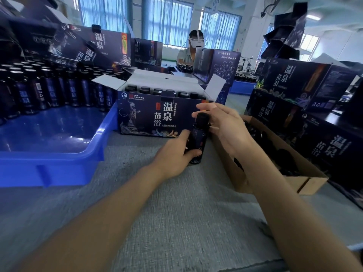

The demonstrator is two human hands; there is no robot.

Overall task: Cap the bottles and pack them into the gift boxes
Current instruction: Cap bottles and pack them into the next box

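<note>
A dark bottle (197, 141) stands upright on the grey table mat, just in front of an open dark-blue gift box (149, 116). My left hand (176, 152) grips the bottle's lower body. My right hand (218, 122) holds the black cap (202, 118) on the bottle's neck, fingers wrapped round it from the right. Several capped bottles (157, 92) stand in rows inside the gift box, whose white flaps are folded open.
A blue plastic tray (59, 154) at left holds many uncapped bottles (39, 89). A brown cardboard box (275, 163) of black caps lies at right. Closed gift boxes (306, 85) are stacked right and rear. Another person sits at the far table.
</note>
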